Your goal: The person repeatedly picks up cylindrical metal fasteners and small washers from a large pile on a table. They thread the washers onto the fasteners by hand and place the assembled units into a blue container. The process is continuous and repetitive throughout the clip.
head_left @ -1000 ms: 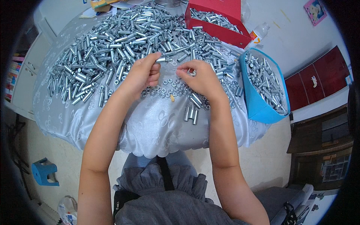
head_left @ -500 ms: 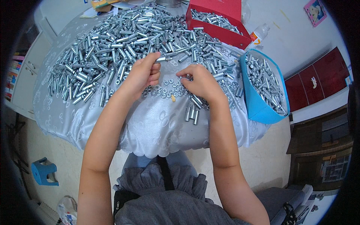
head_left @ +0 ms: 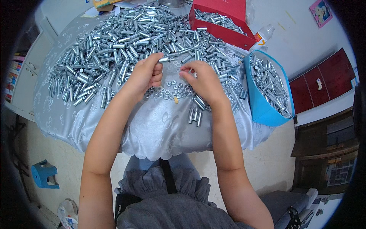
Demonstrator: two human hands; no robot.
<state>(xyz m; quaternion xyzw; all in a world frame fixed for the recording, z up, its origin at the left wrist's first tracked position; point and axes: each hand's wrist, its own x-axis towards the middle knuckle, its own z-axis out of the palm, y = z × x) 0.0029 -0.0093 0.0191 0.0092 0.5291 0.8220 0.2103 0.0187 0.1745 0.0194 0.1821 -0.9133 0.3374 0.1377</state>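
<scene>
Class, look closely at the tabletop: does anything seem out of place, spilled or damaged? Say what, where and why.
A small yellowish piece stands out at the near edge of the loose nuts. Its colour sets it apart from the silvery metal around it; I cannot tell what it is.

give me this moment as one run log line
left hand: holding metal sleeve | right hand: near loose nuts, grip unclear | around: heaped metal parts, blue bin, red box
</scene>
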